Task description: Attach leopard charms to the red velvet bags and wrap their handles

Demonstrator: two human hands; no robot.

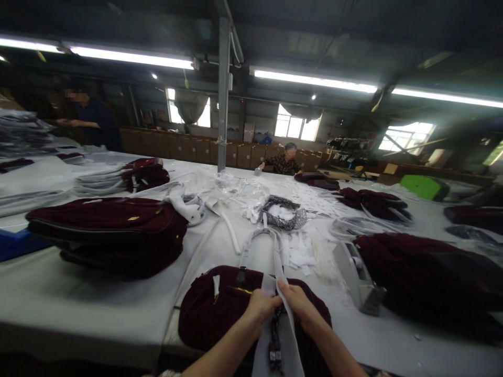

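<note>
A maroon bag (212, 309) lies in front of me, its looped handle (255, 235) covered in white wrapping. Over the bag, my left hand (262, 308) pinches a white wrapping strip (293, 345) near the handle's right end. Close beside it, my right hand (296, 301) has its fingers closed on the same strip. The strip runs down toward me from both hands. A dark cord with a small tag (275, 355) hangs between its two sides. My fingers hide part of the handle's right end.
Stacked maroon bags (113, 225) sit on the left; more bags (432, 277) lie on the right, beside a grey tape dispenser (359, 277). Past the handle are a black-and-white patterned bundle (281, 212) and white slips (301, 251). Two people are farther back.
</note>
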